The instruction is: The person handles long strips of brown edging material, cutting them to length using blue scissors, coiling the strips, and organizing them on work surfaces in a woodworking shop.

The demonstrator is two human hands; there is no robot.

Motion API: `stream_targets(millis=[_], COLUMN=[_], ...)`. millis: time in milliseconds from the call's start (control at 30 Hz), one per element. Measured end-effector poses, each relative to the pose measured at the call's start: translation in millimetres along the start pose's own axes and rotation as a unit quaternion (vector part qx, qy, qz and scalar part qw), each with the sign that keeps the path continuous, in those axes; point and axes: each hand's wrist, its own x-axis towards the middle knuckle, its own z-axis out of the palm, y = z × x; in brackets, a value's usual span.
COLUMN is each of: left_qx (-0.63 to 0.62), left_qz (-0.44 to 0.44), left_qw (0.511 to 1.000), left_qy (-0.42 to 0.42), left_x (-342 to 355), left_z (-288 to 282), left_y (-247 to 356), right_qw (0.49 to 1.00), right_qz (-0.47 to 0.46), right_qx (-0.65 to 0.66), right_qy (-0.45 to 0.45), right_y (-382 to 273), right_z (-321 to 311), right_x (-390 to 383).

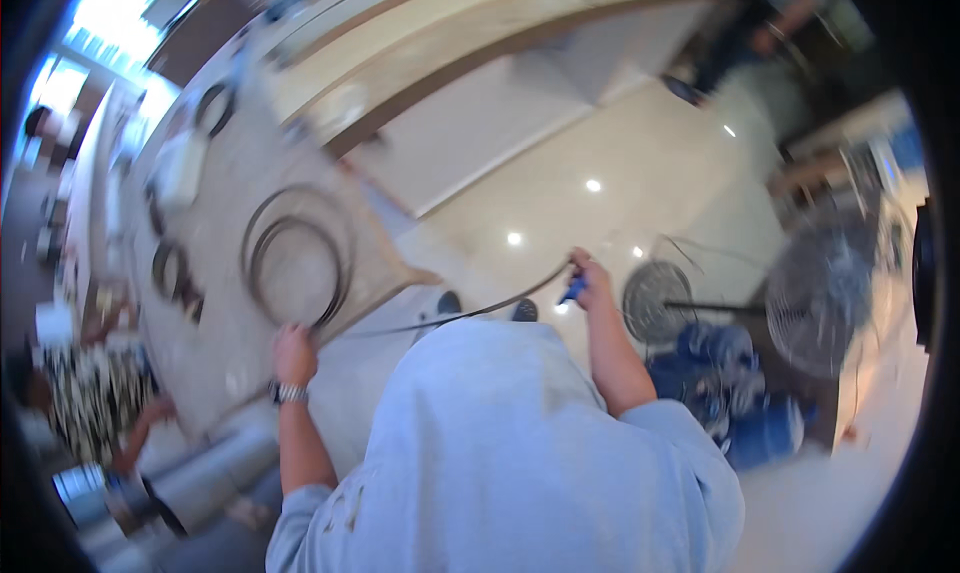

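Observation:
My left hand [296, 349], wearing a metal watch, is closed on a thin dark strip at the lower edge of a loose coil [344, 273], which rests on a pale work table [200, 333]. The strip [480, 307] runs in a shallow curve across to my right hand [590, 278]. That hand, raised over the glossy floor, is closed around a blue object [573, 290], perhaps a tool, at the strip's end. The picture is blurred, so the exact grips are unclear.
Smaller coils [170, 271] sit on the table. A standing fan [820, 303] and blue containers [740, 423] are at right. Grey rolls [200, 478] lie lower left. A person in patterned clothing [95, 403] is at left; another person [720, 63] is upper right. Long boards [420, 53] span the top.

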Motion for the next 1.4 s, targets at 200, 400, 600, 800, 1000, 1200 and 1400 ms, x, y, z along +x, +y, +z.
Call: stream_targets(millis=[200, 400, 600, 800, 1000, 1200, 1400], left_qx=[-0.078, -0.068, -0.062, -0.093, -0.085, -0.110, -0.103], left_qz=[-0.080, -0.190, -0.266, -0.294, -0.288, -0.256, -0.293], left_qw=[0.988, 0.964, 0.938, 0.929, 0.940, 0.945, 0.935], left_qy=[0.108, 0.174, 0.213, 0.206, 0.160, 0.174, 0.170], left_x=[-33.2, -64.7, -84.9, -91.4, -88.3, -78.4, -69.7], left_z=[7.7, 9.9, 12.9, 34.3, 39.5, 60.0, 32.3], left_y=[7.9, -12.3, -22.0, -25.2, -21.1, -9.9, -26.0], right_qw=[0.993, 0.983, 0.963, 0.956, 0.975, 0.972, 0.975], right_qz=[0.007, -0.002, -0.001, -0.018, -0.063, -0.097, -0.116], right_qx=[0.014, -0.042, -0.106, -0.122, -0.076, -0.095, -0.080], right_qy=[-0.115, -0.181, -0.248, -0.266, -0.200, -0.190, -0.169], right_y=[-30.4, -39.1, -26.8, -29.7, -44.1, -48.9, -61.2], right_z=[25.1, 85.6, 132.2, 154.4, 155.8, 160.7, 172.6], right_x=[-11.6, -35.6, -48.6, -48.8, -33.3, -30.7, -34.0])
